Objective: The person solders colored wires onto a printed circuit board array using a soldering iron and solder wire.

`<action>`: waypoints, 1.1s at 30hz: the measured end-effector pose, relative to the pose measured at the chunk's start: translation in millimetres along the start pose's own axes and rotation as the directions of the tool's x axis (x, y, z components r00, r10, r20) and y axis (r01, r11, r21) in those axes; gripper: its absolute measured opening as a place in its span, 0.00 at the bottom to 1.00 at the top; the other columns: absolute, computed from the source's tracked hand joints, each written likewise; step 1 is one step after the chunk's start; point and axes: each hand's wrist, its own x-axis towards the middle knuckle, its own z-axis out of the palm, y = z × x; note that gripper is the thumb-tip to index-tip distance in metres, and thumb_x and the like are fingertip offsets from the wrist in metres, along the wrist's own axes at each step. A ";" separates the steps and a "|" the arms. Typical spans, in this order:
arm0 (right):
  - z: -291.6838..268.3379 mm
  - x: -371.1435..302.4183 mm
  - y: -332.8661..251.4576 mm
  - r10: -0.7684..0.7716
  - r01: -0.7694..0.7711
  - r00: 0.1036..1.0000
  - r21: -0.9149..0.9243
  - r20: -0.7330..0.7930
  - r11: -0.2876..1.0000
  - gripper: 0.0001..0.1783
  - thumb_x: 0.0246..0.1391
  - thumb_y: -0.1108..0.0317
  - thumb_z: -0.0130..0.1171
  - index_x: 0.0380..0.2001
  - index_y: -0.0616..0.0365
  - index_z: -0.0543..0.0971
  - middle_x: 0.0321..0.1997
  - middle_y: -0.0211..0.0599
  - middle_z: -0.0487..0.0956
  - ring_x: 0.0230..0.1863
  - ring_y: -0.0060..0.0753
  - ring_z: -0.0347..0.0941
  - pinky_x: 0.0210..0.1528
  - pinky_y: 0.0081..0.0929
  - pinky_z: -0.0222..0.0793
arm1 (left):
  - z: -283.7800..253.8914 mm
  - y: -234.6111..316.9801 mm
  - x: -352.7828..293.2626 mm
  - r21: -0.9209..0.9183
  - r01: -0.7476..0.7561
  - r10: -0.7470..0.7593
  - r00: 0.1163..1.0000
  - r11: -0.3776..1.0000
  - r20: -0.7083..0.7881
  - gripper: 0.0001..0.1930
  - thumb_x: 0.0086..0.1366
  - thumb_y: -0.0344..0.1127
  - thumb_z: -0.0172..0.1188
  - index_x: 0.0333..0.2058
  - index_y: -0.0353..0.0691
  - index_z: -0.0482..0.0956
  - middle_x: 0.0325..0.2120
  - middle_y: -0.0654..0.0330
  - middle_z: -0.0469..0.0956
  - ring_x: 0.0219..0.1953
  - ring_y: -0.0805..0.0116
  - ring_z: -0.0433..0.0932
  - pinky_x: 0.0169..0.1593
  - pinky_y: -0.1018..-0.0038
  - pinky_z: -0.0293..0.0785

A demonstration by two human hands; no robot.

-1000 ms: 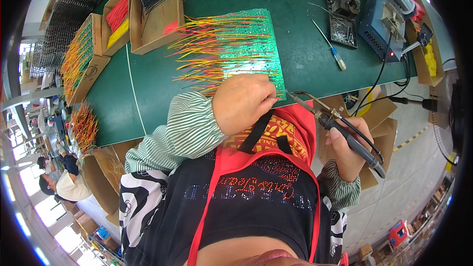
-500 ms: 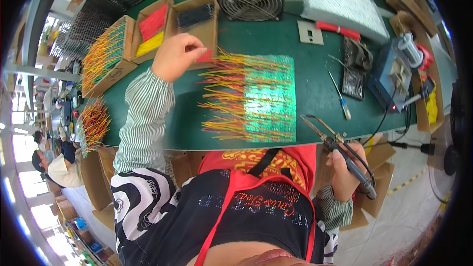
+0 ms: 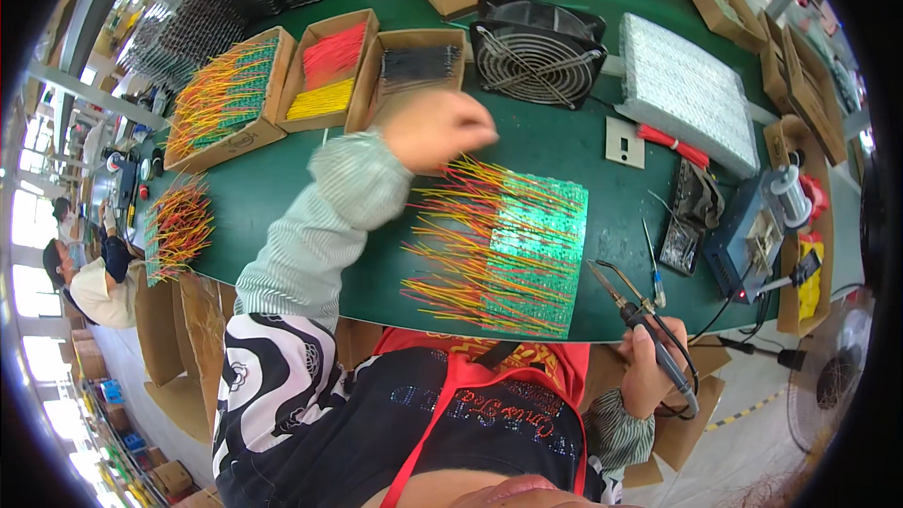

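My left hand, slightly blurred, is above the table just beyond a green circuit board panel. Its fingers are curled together; anything between them is too small or blurred to make out. Rows of red and yellow wires stick out from the panel's left side. My right hand grips a soldering iron with a thin curved metal tube fixed alongside. The iron's tip points up and left, close to the panel's right edge but apart from it.
Cardboard boxes hold red wires, black wires and wired boards. A wire bundle lies at left. A fan, bubble-wrapped pack, blue-handled tool and soldering station stand around. A co-worker is far left.
My left hand has moved right, from beside the wire boxes to beyond the panel's upper edge. The view has shifted, so the table sits lower. My right hand still holds the soldering iron.
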 end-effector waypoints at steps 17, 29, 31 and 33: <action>-7.7 -5.8 -11.4 -0.060 0.056 0.996 -0.057 -0.073 0.997 0.08 0.48 0.75 0.54 0.33 0.64 0.70 0.26 0.37 0.73 0.24 0.23 0.71 0.26 0.17 0.69 | 12.5 61.7 -15.7 -0.241 -0.059 0.106 0.977 0.969 0.187 0.11 0.55 0.38 0.62 0.33 0.37 0.76 0.30 0.58 0.76 0.33 0.66 0.76 0.39 0.73 0.71; -5.2 -21.4 -11.2 -0.160 0.159 0.987 -0.032 -0.018 0.987 0.09 0.48 0.73 0.54 0.33 0.65 0.70 0.24 0.36 0.72 0.22 0.22 0.68 0.23 0.17 0.65 | -44.7 16.2 -152.1 -0.852 0.103 -0.448 0.879 0.514 -0.165 0.07 0.61 0.31 0.57 0.38 0.41 0.72 0.26 0.68 0.73 0.25 0.81 0.70 0.25 0.80 0.69; -4.7 -21.5 -8.7 -0.178 0.178 0.984 -0.043 0.000 0.983 0.09 0.49 0.72 0.54 0.33 0.65 0.71 0.22 0.36 0.72 0.21 0.22 0.68 0.23 0.17 0.64 | -57.5 -16.2 -191.9 -0.878 0.000 -0.598 0.732 0.479 -0.326 0.07 0.61 0.33 0.57 0.38 0.43 0.72 0.28 0.69 0.73 0.25 0.82 0.70 0.24 0.82 0.67; -5.9 -21.1 -5.8 -0.170 0.170 0.985 -0.010 -0.028 0.985 0.07 0.51 0.73 0.54 0.34 0.62 0.72 0.24 0.32 0.72 0.22 0.18 0.66 0.23 0.13 0.61 | -70.2 -52.3 -237.3 -0.860 -0.144 -0.713 0.501 0.490 -0.490 0.11 0.60 0.35 0.58 0.40 0.40 0.72 0.32 0.64 0.74 0.31 0.76 0.72 0.28 0.78 0.69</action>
